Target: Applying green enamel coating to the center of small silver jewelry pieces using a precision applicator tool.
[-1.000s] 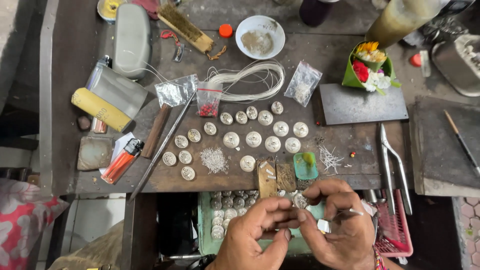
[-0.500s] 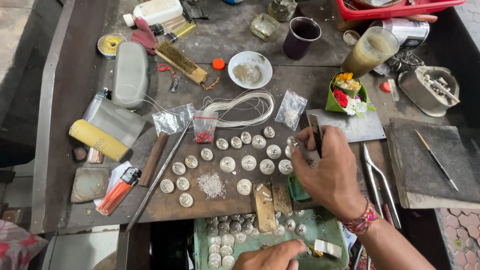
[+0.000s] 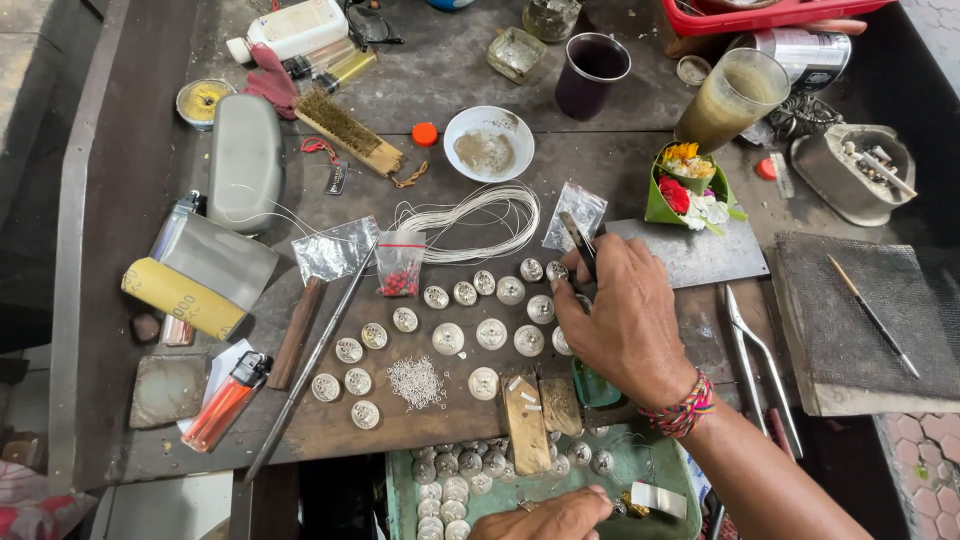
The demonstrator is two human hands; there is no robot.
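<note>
Tweezers (image 3: 579,243), pinched in the right hand (image 3: 622,325), met the silver discs (image 3: 492,333) at the bench's centre; a second earlier both hands had worked together over the green tray (image 3: 640,462). The left hand (image 3: 548,517) stayed at six o'clock in the tray, its grip unclear. Wire coil (image 3: 480,222) lay at twelve o'clock.

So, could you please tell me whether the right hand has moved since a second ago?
Yes. The right hand left the green tray near the left hand and reached up the bench to the round silver pieces, tweezers in its grip.
</note>
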